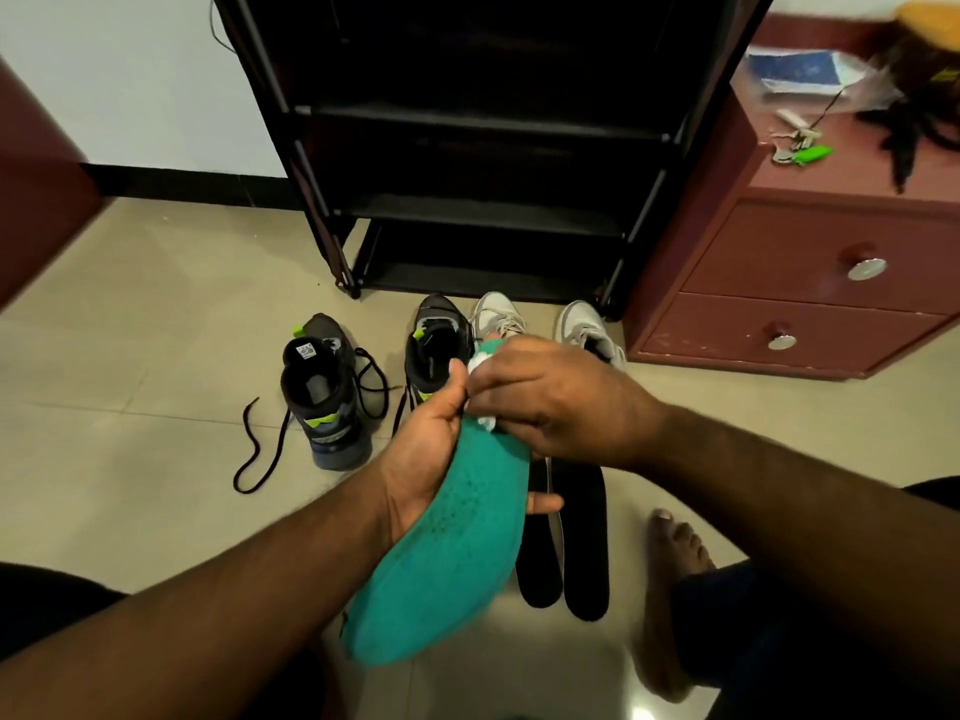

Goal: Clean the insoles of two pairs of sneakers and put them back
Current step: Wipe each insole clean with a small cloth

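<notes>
Before a tall black shoe rack (483, 148), the left hand (431, 454) grips a teal foam insole (447, 553), fingers curled beneath, above two black insoles (566, 543) lying on the tiled floor; the right hand (556, 402) pinches a white wipe (480, 402) against it.

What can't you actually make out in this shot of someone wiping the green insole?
- White wipe: mostly hidden under the right hand; cloth or tissue unclear.
- Grey sneakers: the heels are covered by that hand.
- Teal insole: the left hand covers one edge.
- Black insoles: the tops are hidden behind hand and teal insole.
- Shoe rack: the shelves are too dark to read.
- Items on the drawer unit: blurred, cut by the frame edge.
</notes>
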Motion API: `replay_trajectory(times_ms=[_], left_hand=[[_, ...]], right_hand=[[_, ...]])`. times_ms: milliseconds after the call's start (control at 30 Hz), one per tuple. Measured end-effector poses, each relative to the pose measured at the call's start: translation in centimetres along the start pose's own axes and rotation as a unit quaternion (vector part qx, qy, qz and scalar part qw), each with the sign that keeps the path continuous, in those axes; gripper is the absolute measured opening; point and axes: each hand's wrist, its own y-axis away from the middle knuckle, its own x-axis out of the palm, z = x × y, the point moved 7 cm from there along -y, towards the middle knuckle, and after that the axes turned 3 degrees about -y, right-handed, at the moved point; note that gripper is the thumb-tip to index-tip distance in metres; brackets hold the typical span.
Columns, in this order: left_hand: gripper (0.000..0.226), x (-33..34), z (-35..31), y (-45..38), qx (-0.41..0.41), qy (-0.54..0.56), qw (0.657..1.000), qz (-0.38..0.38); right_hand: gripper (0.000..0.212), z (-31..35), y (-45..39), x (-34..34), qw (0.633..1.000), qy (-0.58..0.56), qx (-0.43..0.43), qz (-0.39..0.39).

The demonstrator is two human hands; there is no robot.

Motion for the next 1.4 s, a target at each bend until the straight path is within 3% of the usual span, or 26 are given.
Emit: replay_trajectory(times_ms=[267, 433, 600, 767, 933, 1100, 1267, 1400], left_hand=[[0.062, -0.2, -0.7, -0.3, 0.046, -0.037, 0.998, -0.028], [0.061, -1.2, -1.6, -0.2, 0.088, -0.022, 0.993, -0.082], [0.055, -1.8, -2.1, -0.2, 0.099, -0.078, 0.985, -0.117], [0.053, -1.6, -2.5, 0.0, 0.105, -0.031, 0.989, -0.1], [0.042, -1.4, -2.5, -0.2, 0.116, -0.075, 0.985, -0.101], [0.041, -1.9, -2.8, -0.2, 0.138, -0.045, 0.983, -0.112], [0.043, -1.7, -2.9, -0.4, 0.131, -0.061, 0.984, -0.106], [0.053, -2.4, -3.3, -0.6, 0.132, -0.064, 0.981, -0.13]], right_hand=[[0.026, -3.5, 0.1, -1.7, 0.992, 0.029, 0.092, -0.085], [0.022, -0.7, -0.1, 0.8, 1.0, 0.003, 0.029, 0.01], [0.028, -3.6, -0.1, -1.5, 0.992, 0.036, 0.104, -0.054], [0.03, -0.4, -0.4, 1.0, 0.999, 0.003, 0.033, 0.042], [0.022, -4.5, 0.2, -1.2, 0.985, 0.031, 0.162, -0.044], [0.026, -1.4, -0.4, 0.9, 0.995, 0.012, 0.096, 0.03], [0.023, -4.5, -0.1, -1.4, 0.985, 0.034, 0.165, -0.025], [0.028, -1.6, -0.6, 0.0, 0.993, 0.031, 0.107, 0.031]])
